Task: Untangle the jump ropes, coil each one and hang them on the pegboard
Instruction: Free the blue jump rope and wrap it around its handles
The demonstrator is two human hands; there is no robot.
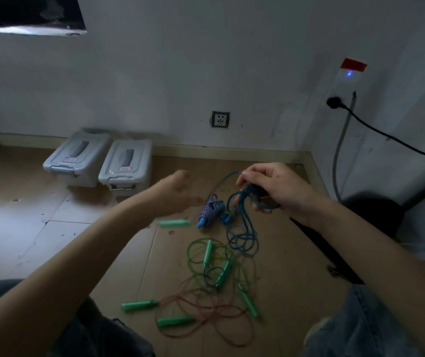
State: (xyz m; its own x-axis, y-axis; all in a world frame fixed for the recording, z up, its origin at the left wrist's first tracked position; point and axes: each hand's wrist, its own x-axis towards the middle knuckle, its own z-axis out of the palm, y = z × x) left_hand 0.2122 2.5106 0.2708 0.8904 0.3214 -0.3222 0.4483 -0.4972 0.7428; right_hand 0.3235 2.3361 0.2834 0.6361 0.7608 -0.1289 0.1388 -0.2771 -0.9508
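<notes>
The person sits on the floor with knees in jeans at the lower corners of the frame, both bare arms stretched out over a cardboard sheet (283, 253) laid on the floor. The right hand (273, 186), right of centre, is curled round a bunch of loops of the blue rope (242, 228), pinching one strand up near the thumb; the rest of that rope hangs down from the hand and piles in loose rings on the cardboard just below. The left hand (178, 191), at the centre of the frame, is blurred; it seems to hold nothing, but whether its fingers are wide or curled I cannot tell. Between the two hands lies a blue and white striped bundle (210, 211) with a blue handle end. Lower in the middle, the green rope (201, 256) and the reddish rope (206, 313) lie tangled together among several green handles (139, 305). Against the wall at left of centre stand two grey lidded storage boxes (126, 167) side by side. A wall socket (220, 119) sits above the skirting, and a black cable (386, 135) runs from a plug at upper right.
</notes>
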